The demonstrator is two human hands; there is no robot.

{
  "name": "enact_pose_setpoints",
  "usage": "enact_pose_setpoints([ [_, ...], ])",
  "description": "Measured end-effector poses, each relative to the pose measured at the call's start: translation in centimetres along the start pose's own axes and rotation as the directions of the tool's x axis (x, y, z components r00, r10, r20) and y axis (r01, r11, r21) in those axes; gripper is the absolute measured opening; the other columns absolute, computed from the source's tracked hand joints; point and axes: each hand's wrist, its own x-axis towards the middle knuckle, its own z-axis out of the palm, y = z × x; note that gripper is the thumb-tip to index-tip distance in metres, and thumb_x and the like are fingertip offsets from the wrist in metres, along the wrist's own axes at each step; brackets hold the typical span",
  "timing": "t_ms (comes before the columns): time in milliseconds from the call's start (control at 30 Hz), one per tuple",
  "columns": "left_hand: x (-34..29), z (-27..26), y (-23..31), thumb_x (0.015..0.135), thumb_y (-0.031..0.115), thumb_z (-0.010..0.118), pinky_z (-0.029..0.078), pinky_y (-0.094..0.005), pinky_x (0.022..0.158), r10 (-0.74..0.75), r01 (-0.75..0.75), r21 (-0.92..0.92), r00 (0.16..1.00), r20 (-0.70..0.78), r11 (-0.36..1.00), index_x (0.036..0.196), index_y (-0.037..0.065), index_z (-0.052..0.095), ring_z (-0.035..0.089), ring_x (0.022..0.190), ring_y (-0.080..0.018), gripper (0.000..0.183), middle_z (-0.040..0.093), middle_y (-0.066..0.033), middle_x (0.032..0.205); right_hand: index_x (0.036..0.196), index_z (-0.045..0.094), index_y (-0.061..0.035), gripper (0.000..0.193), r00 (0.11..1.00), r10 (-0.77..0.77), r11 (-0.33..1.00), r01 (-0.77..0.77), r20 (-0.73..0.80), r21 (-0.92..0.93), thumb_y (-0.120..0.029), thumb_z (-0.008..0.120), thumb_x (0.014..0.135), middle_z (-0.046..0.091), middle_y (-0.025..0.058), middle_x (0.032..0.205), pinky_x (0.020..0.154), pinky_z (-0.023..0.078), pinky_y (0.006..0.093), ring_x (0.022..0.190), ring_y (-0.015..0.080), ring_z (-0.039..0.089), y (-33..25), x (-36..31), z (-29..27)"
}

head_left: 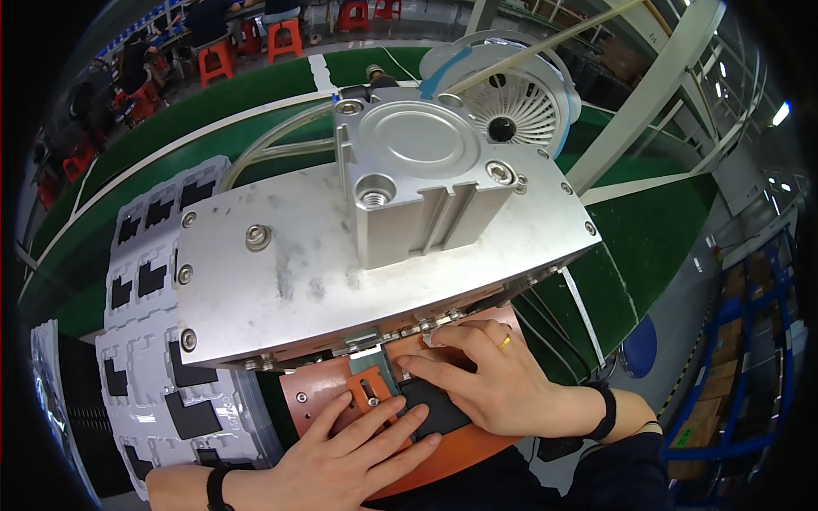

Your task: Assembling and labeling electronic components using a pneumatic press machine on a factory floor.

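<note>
My left hand (354, 451) lies with its fingers stretched out over the orange fixture plate (317, 392), fingertips at an orange slotted block (371, 390) and the near edge of a flat black part (434, 410). My right hand (503, 383) comes in over that part's right side. Its fingers are bent, thumb and forefinger at the fixture's inner edge, where a small pale piece shows by the forefinger tip; what they grip is too small to make out. Just beyond both hands stands a silver press block (281, 247) topped by a square pneumatic cylinder (426, 170).
White trays (158, 341) holding black angular parts are stacked to the left. Behind the press sit a round white fan (511, 111) and clear hoses. Green matting covers the bench. Blue shelving (724, 375) with cartons stands right; people sit near red stools (285, 38) far off.
</note>
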Motion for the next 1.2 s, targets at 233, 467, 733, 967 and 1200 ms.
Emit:
enact_pose_setpoints([
  [233,0.2,-0.2,0.0,0.076,0.071,0.058,0.015,-0.0528,0.110,0.022,-0.023,0.038,1.000,0.010,0.999,0.127,0.018,0.060,0.037,0.131,-0.0281,0.073,0.050,-0.0103,0.136,0.114,0.065,-0.0183,0.037,0.995,-0.090,0.992,0.087,0.033,0.095,-0.008,0.061,0.078,0.051,0.0073,0.118,0.083,0.041,0.0363,0.105,0.0254,0.047,0.9,-0.4,0.3],
  [467,0.7,-0.8,0.1,0.077,0.059,0.061,0.024,-0.0528,0.106,0.040,-0.039,0.037,0.998,-0.043,0.999,0.127,0.014,0.058,0.044,0.123,-0.0322,0.067,0.051,-0.0130,0.134,0.118,0.060,-0.0126,0.038,1.000,-0.020,0.991,0.020,-0.003,0.134,-0.012,0.064,0.080,0.050,0.0088,0.125,0.086,0.042,0.0385,0.104,0.0269,0.050,0.8,-0.6,-0.4],
  [733,0.1,-0.5,-0.1,0.074,0.058,0.064,0.016,-0.0545,0.110,0.006,-0.007,-0.027,0.999,-0.032,1.000,0.137,0.014,0.048,0.036,0.132,-0.0357,0.079,0.041,-0.0142,0.144,0.099,0.067,-0.0095,0.029,0.999,-0.030,0.961,0.033,-0.016,0.276,-0.023,0.074,0.075,0.058,0.0074,0.114,0.084,0.049,0.0352,0.102,0.0242,0.056,1.1,-3.3,-1.7],
  [967,0.3,-0.6,-1.6,0.066,0.075,0.063,0.018,-0.0580,0.107,-0.049,0.050,0.034,0.998,-0.041,0.998,0.128,0.014,0.056,0.037,0.127,-0.0378,0.087,0.048,-0.0116,0.135,0.096,0.068,-0.0063,0.027,0.995,-0.071,0.957,0.090,-0.077,0.277,-0.021,0.074,0.074,0.060,0.0076,0.108,0.080,0.050,0.0332,0.097,0.0239,0.057,2.5,-1.1,-0.8],
  [1200,0.7,-0.8,-1.9,0.069,0.073,0.063,0.018,-0.0554,0.108,-0.065,0.067,0.040,0.997,-0.029,0.997,0.125,0.015,0.059,0.037,0.127,-0.0362,0.081,0.049,-0.0107,0.135,0.096,0.069,-0.0059,0.028,0.996,-0.063,0.955,0.077,-0.057,0.285,-0.020,0.075,0.073,0.061,0.0075,0.107,0.079,0.050,0.0322,0.095,0.0230,0.057,2.6,-0.7,-0.9],
])
